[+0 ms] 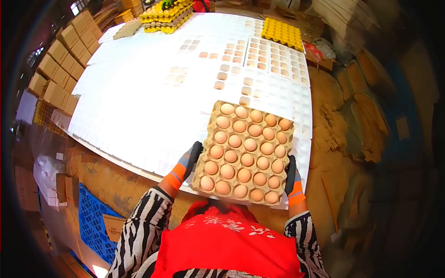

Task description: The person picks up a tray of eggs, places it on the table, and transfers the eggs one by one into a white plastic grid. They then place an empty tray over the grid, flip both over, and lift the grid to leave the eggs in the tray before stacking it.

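Observation:
A brown pulp egg tray [288, 135] full of light brown eggs [247, 160] is between my hands, above the near right part of the white foam surface. My left hand [192, 160], in a dark glove with an orange cuff, grips the tray's left edge. On the opposite edge my right hand [292, 176], gloved the same way, is closed on the tray's side. Fingers of both hands are partly hidden by the tray's rim and underside. Beneath and beyond it spreads white foam [139, 102] with square pockets, some showing a brownish inside.
A yellow egg tray [282, 33] lies at the far right corner. Stacked yellow trays [166, 17] stand at the far edge beside a grey-brown tray [127, 28]. Cardboard boxes [58, 95] line the left. A blue pallet [95, 227] is on the floor at lower left.

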The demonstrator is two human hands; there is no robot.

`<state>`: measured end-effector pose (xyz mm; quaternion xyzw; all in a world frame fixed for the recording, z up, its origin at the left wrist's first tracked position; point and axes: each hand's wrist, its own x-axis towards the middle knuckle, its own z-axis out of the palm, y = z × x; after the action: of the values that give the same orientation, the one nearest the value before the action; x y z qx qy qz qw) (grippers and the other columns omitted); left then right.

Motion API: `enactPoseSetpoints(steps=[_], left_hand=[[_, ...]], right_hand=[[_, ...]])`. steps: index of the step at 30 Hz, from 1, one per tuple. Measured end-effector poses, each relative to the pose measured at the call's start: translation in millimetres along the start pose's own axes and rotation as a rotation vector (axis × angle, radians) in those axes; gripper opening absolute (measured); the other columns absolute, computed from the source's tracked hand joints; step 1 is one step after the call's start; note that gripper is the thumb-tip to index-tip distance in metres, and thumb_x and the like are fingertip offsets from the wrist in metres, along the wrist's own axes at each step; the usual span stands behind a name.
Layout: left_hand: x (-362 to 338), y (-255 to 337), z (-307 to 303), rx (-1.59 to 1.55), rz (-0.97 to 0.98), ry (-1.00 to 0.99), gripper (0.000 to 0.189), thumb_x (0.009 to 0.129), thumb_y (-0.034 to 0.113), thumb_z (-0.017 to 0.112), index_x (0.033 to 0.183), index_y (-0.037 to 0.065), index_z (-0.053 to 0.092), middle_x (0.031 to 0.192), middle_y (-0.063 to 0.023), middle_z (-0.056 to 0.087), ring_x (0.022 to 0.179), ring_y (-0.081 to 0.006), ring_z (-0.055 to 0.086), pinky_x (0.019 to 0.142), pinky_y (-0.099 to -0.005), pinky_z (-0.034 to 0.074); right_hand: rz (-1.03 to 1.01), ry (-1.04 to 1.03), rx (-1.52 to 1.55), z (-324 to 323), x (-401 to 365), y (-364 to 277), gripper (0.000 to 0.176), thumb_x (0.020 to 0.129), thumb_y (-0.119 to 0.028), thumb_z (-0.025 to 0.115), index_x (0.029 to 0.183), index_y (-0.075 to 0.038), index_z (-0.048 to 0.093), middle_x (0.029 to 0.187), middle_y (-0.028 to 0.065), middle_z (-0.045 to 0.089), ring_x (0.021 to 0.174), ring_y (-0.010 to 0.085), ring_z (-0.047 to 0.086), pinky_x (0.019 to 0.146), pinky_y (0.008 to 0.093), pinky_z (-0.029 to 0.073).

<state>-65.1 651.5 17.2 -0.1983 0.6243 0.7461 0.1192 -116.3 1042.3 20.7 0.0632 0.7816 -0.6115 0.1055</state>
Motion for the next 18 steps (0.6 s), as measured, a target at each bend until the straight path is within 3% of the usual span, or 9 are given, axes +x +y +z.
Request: enactPoseSetpoints(steps=[2, 3, 5, 7, 11, 13, 15, 18], left_hand=[[10, -7, 6, 0.287, 0.129, 0.069, 0.054, 0.105, 0.040, 0.036, 0.138, -0.001, 0.047, 0.133, -0.0099, 0.056, 0.120, -0.0180, 0.052, 0.103, -0.0312, 0.040], [2, 0, 12, 0.351, 0.176, 0.069, 0.051, 0.104, 0.038, 0.038, 0.137, 0.000, 0.048, 0.133, -0.0087, 0.056, 0.118, -0.0169, 0.053, 0.100, -0.0304, 0.042], [3, -4, 20, 0.113, 0.110, 0.145, 0.050, 0.101, 0.040, 0.045, 0.129, 0.000, 0.054, 0.119, -0.0119, 0.063, 0.108, -0.0194, 0.057, 0.095, -0.0318, 0.044], [3, -4, 25, 0.161, 0.104, 0.220, 0.049, 0.100, 0.041, 0.045, 0.125, 0.001, 0.057, 0.115, -0.0115, 0.064, 0.104, -0.0202, 0.058, 0.093, -0.0323, 0.044], [7, -6, 25, 0.128, 0.095, 0.233, 0.049, 0.100, 0.042, 0.044, 0.124, 0.001, 0.058, 0.115, -0.0120, 0.065, 0.103, -0.0204, 0.058, 0.092, -0.0327, 0.045], [12, -10, 26, 0.074, 0.082, 0.205, 0.049, 0.100, 0.042, 0.044, 0.123, 0.001, 0.059, 0.115, -0.0123, 0.065, 0.103, -0.0205, 0.059, 0.092, -0.0329, 0.045], [13, -10, 28, 0.054, 0.084, 0.188, 0.049, 0.100, 0.042, 0.044, 0.122, 0.001, 0.059, 0.114, -0.0125, 0.065, 0.103, -0.0206, 0.059, 0.092, -0.0331, 0.045], [-6, 14, 38, 0.219, 0.191, 0.206, 0.046, 0.100, 0.038, 0.045, 0.123, 0.000, 0.058, 0.114, -0.0143, 0.064, 0.102, -0.0223, 0.059, 0.090, -0.0334, 0.046]], right_hand=[[0.219, -0.127, 0.557, 6, 22, 2, 0.059, 0.100, -0.050, 0.041, 0.142, -0.008, 0.041, 0.133, 0.0077, 0.055, 0.115, 0.0220, 0.057, 0.095, 0.0374, 0.050], [0.320, -0.097, 0.594, 16, 14, -27, 0.059, 0.099, -0.051, 0.043, 0.140, -0.009, 0.044, 0.130, 0.0082, 0.057, 0.112, 0.0237, 0.060, 0.093, 0.0385, 0.052], [0.333, -0.209, 0.683, 14, 14, -24, 0.060, 0.099, -0.052, 0.043, 0.141, -0.010, 0.044, 0.130, 0.0055, 0.058, 0.114, 0.0205, 0.058, 0.093, 0.0363, 0.050], [0.323, -0.199, 0.707, 17, 12, -29, 0.058, 0.101, -0.050, 0.040, 0.142, -0.010, 0.042, 0.133, 0.0061, 0.056, 0.116, 0.0225, 0.057, 0.096, 0.0374, 0.050], [0.370, -0.325, 0.997, 26, 10, -33, 0.052, 0.101, -0.048, 0.040, 0.136, -0.010, 0.047, 0.126, 0.0067, 0.060, 0.110, 0.0240, 0.060, 0.091, 0.0386, 0.053], [0.328, -0.270, 0.942, 32, 1, -53, 0.047, 0.102, -0.045, 0.038, 0.132, -0.010, 0.049, 0.122, 0.0071, 0.060, 0.107, 0.0234, 0.060, 0.088, 0.0380, 0.054], [0.243, -0.300, 0.896, 33, -3, -49, 0.045, 0.103, -0.043, 0.034, 0.137, -0.014, 0.042, 0.128, 0.0073, 0.056, 0.114, 0.0265, 0.056, 0.093, 0.0438, 0.052], [0.194, -0.255, 0.853, 31, 7, -41, 0.039, 0.105, -0.035, 0.033, 0.134, -0.012, 0.044, 0.124, 0.0059, 0.057, 0.106, 0.0203, 0.058, 0.087, 0.0368, 0.054]])
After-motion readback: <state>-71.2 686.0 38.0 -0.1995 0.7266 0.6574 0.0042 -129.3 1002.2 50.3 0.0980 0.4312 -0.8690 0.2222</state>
